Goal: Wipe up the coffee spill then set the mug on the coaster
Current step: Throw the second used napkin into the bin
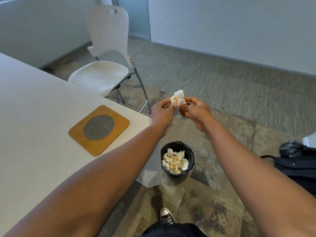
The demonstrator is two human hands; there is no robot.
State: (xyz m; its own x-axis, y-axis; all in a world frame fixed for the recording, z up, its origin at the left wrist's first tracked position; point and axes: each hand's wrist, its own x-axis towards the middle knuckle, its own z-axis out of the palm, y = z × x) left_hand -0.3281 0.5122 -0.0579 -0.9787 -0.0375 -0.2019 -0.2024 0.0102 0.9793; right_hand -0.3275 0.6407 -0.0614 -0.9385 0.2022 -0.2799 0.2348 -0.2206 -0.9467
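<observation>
Both hands pinch a crumpled, coffee-stained white paper towel [177, 98].
Left hand [163, 113] and right hand [196, 112] fingers grasp it; below them a black bin [177, 159], left the square wooden coaster [99, 130] on the table [34, 100].

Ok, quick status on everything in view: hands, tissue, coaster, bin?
Left hand: pinching the tissue.
Right hand: pinching the tissue too.
Tissue: crumpled, brown-stained, held above the floor beyond the table corner.
Coaster: flat on the table, no mug on it.
Bin: upright, lined, holding stained tissues.
</observation>
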